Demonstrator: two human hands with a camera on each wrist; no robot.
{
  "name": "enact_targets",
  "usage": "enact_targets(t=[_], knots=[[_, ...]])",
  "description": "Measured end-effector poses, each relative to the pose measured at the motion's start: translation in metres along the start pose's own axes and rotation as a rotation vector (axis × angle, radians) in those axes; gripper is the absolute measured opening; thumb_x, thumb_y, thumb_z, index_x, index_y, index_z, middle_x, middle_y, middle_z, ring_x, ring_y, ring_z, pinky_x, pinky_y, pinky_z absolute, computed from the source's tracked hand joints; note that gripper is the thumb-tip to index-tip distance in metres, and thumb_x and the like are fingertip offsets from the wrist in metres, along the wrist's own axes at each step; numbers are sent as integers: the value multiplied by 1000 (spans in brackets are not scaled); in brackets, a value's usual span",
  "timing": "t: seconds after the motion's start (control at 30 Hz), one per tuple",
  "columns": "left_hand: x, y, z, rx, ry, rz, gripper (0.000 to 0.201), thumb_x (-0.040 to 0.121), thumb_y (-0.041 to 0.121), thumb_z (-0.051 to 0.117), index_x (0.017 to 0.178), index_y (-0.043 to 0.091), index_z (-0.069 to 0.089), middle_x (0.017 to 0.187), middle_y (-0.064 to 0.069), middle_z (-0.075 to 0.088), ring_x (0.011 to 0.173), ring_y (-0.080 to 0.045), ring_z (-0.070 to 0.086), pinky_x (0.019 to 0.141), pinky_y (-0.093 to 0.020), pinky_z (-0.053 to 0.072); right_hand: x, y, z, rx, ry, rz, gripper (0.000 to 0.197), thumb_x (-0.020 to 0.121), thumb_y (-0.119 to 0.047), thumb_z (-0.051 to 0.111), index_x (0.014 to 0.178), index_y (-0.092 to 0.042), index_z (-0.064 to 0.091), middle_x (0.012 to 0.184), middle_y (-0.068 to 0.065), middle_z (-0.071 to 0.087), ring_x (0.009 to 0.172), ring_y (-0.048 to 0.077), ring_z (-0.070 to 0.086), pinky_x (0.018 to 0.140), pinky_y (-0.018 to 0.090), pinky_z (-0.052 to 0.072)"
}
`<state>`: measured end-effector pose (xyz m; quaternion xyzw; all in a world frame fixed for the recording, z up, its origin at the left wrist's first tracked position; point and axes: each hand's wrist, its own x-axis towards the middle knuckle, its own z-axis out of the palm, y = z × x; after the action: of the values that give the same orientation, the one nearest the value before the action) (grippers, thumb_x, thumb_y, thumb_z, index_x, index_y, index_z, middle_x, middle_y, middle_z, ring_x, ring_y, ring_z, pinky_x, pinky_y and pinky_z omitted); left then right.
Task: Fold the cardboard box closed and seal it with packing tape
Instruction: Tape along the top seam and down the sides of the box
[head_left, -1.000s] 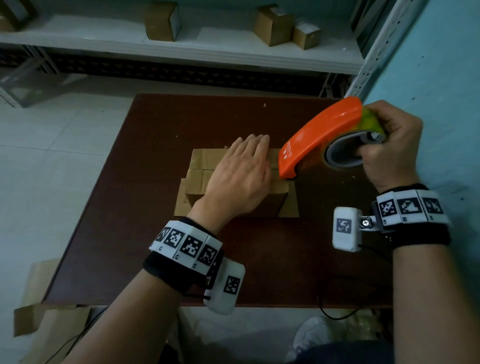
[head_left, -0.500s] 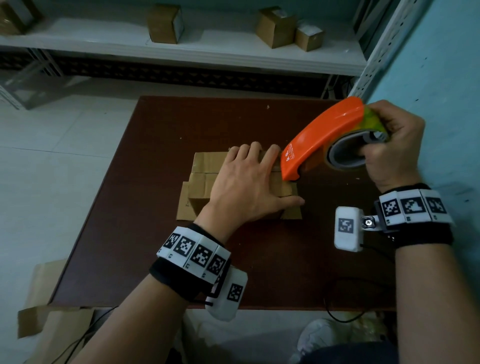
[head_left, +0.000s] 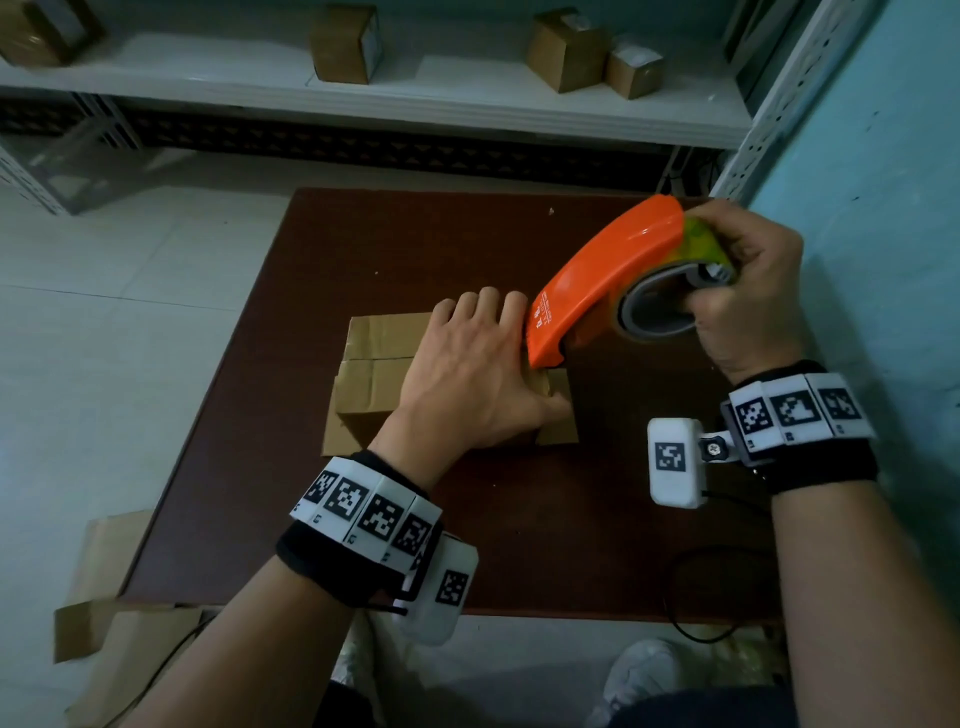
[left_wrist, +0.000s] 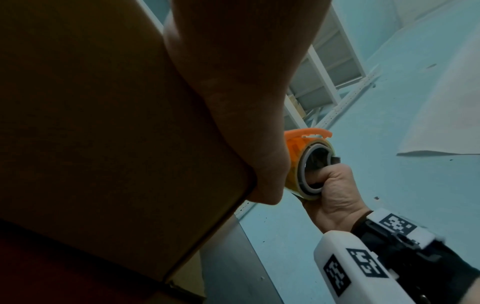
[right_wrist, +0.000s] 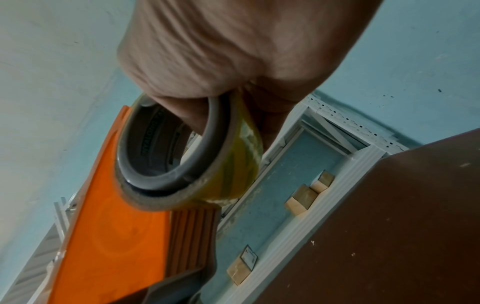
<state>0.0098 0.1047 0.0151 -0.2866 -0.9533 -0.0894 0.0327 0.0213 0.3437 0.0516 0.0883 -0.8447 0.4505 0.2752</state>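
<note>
The small brown cardboard box (head_left: 374, 364) is pressed flat-palmed by the left hand (head_left: 467, 379); the orange tape dispenser (head_left: 597, 291) is gripped, nose-down, by the right hand (head_left: 748, 291).

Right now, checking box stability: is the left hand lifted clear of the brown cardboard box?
No, the left hand lies flat on top of the brown cardboard box, thumb down its near side.

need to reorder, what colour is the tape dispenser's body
Bright orange tape dispenser, clearest in the head view.
</note>
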Motion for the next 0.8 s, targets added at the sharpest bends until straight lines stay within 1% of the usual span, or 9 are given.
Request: enact_targets(t=[0.13,0.23,0.33,0.4,0.5,0.57,0.67,0.73,0.8], knots=[[-2,1,0,8,12,-8,105,73,91,41,145,15,41,129,-7,57,117,-27,55,107,-44,40,-2,-3,9,168,74,71,38,73,13,58,110,6,68,102,20,71,92,39,69,79,51,59],[-1,2,0,18,4,-21,103,72,90,42,144,15,43,129,-8,57,118,-28,55,107,-45,40,-2,-13,23,369,183,127,50,76,6,60,126,1,61,117,15,68,103,25,67,89,45,58],[-1,3,0,15,-1,-34,98,71,88,44,137,17,47,126,-6,57,116,-27,55,106,-44,40,-4,-20,38,598,303,230,57,78,8,62,134,5,54,112,16,68,100,21,67,87,38,57],[0,2,1,17,-3,-37,96,70,89,45,135,17,48,126,-6,57,116,-27,55,106,-44,39,-6,-23,48,722,414,339,60,76,0,68,134,7,53,110,14,68,102,28,68,89,43,58],[1,2,1,15,-7,-39,97,69,88,47,134,16,49,125,-6,57,117,-27,54,106,-44,39,-13,-32,63,845,538,507,73,71,-21,77,132,10,51,120,27,62,115,45,63,96,57,55],[1,2,1,7,-7,-42,95,68,88,47,132,17,49,124,-5,57,116,-27,54,105,-44,38,-16,-35,70,886,553,584,63,71,-25,76,123,5,57,112,20,66,110,37,68,90,50,60],[1,2,2,9,-6,-56,93,68,88,48,128,17,51,122,-4,57,114,-26,55,105,-43,38,-15,-34,72,1022,463,616,21,74,-11,63,95,-11,67,91,7,70,92,23,70,82,40,57],[1,2,1,10,-9,-61,92,67,88,47,126,18,52,121,-4,57,113,-26,54,105,-43,39,-12,-34,71,1034,438,568,22,75,-3,58,93,-11,67,89,6,70,91,23,70,81,40,57],[1,2,1,8,-15,-62,91,68,88,47,125,18,52,120,-3,57,113,-25,54,105,-43,39,-10,-36,72,962,440,519,31,72,4,56,101,-4,64,91,10,69,90,24,71,78,38,58]])
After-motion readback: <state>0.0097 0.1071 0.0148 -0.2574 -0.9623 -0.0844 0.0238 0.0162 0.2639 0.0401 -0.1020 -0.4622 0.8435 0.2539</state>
